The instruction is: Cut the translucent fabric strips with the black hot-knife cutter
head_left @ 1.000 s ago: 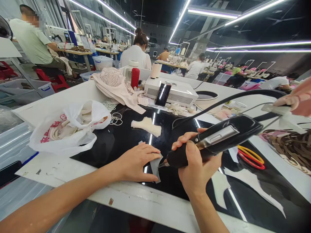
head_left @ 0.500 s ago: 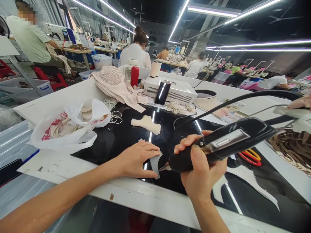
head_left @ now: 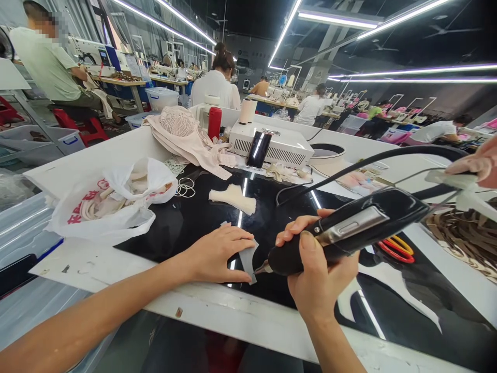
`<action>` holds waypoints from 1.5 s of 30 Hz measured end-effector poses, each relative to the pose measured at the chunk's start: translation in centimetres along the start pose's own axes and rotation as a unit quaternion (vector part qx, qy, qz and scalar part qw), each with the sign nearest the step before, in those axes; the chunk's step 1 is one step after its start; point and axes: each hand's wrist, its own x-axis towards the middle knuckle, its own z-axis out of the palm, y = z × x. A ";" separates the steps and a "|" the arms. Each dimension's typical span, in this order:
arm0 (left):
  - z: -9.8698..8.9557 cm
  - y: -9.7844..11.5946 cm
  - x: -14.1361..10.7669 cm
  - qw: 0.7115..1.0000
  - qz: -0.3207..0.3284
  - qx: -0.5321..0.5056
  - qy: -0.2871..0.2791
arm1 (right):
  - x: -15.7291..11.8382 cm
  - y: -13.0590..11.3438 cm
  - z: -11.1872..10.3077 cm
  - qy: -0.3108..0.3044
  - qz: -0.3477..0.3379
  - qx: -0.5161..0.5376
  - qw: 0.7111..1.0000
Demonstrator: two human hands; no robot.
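My left hand (head_left: 221, 253) lies flat on a thin grey piece (head_left: 248, 259), fingers stretched out and thumb apart, covering much of it. My right hand (head_left: 320, 269) is wrapped round a black corded hand-held cutter (head_left: 349, 228) with a silver panel on its side. The cutter's pointed metal tip (head_left: 264, 268) meets the right edge of the grey piece near its lower end; contact cannot be made out exactly. Beyond my left hand, a cream fabric piece (head_left: 233, 198) rests on the glossy black work surface (head_left: 186, 217).
A white plastic bag (head_left: 112, 207) of fabric scraps stands left. Behind are beige garments (head_left: 174, 134), a phone (head_left: 259, 149) and a vented white box (head_left: 287, 145). Red-handled scissors (head_left: 396, 250) lie right. Another person's hand (head_left: 471, 166) holds something whitish near the cutter's cord (head_left: 388, 155).
My right hand and the cutter have shifted slightly left, the tip now at the grey piece's edge. My left hand has barely moved. The other person's hand at right has shifted slightly.
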 end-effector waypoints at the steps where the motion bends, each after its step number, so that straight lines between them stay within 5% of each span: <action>1: 0.0 -0.1 0.0 1.000 0.001 -0.004 0.008 | 0.1 0.0 -0.1 0.003 -0.001 -0.003 1.000; 6: -0.1 -0.4 0.0 0.998 0.002 -0.031 0.060 | 1.1 0.0 -1.4 0.025 -0.024 -0.026 0.999; 12: 0.0 -0.5 -0.2 0.998 0.033 -0.021 0.043 | 2.7 0.4 -2.8 0.077 -0.060 -0.056 0.994; 26: -0.5 0.1 -0.1 0.999 0.048 -0.021 0.010 | 0.1 0.6 0.7 -0.009 -0.016 0.034 0.999; 45: -0.6 0.0 -0.1 0.997 0.073 -0.028 0.001 | 1.7 1.0 -0.5 0.023 -0.024 -0.025 0.999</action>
